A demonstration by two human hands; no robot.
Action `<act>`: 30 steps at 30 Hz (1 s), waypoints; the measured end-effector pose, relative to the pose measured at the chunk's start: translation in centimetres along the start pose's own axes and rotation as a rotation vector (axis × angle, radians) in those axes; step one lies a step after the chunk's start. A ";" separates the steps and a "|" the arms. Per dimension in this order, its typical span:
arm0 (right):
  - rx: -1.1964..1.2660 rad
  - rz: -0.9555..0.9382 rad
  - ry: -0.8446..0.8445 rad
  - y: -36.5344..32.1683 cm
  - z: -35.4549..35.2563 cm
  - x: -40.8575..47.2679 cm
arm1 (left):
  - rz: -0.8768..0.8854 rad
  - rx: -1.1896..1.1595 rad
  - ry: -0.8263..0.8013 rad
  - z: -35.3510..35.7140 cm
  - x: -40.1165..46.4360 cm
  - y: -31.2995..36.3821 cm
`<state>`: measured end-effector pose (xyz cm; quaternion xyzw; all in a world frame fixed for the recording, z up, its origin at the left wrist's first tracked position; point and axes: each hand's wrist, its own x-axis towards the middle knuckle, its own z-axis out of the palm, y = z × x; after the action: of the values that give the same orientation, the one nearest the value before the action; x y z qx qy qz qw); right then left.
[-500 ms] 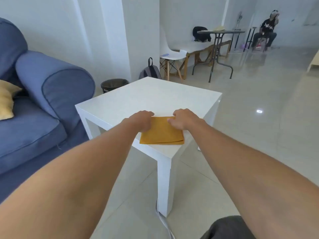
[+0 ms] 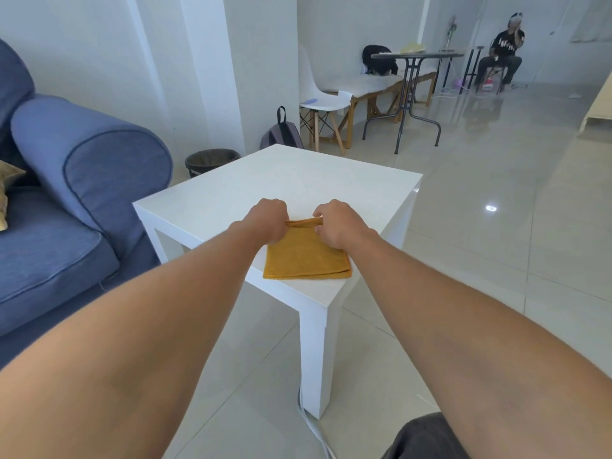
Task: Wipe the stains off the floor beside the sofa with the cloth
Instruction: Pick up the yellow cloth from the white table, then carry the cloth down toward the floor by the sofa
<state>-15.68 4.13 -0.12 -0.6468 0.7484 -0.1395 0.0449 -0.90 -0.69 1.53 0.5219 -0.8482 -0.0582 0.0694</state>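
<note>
White table (image 2: 251, 190) | one cloth (image 2: 306, 256) | left hand (image 2: 266, 223), right hand (image 2: 337, 226) pinching it

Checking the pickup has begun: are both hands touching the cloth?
Touching. Head view shows the left hand and right hand pinching the cloth at its far edge.

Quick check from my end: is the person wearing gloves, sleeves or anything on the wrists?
No. The left hand and right hand are bare, with no gloves, rings, watch or bands in view. Both forearms are uncovered all the way to the picture's edge, so no sleeves show. Dark grey clothing appears at bottom right.
</note>
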 end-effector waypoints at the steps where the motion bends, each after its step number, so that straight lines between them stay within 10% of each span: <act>1: -0.018 0.005 0.024 -0.2 -0.2 -0.2 | 0.004 -0.020 0.012 -0.5 -0.4 0.1; 17: 0.062 -0.212 0.148 -13.2 -11.2 -7.3 | -0.078 0.027 0.200 -16.2 -14.8 -4.5; 30: 0.242 -0.724 -0.086 -38.2 -8.0 -15.3 | -0.602 0.129 0.276 -23.4 -38.0 -19.4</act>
<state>21.31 15.55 16.05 -0.8645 0.4473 -0.2064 0.0999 37.23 23.96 19.07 0.7554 -0.6403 0.0490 0.1301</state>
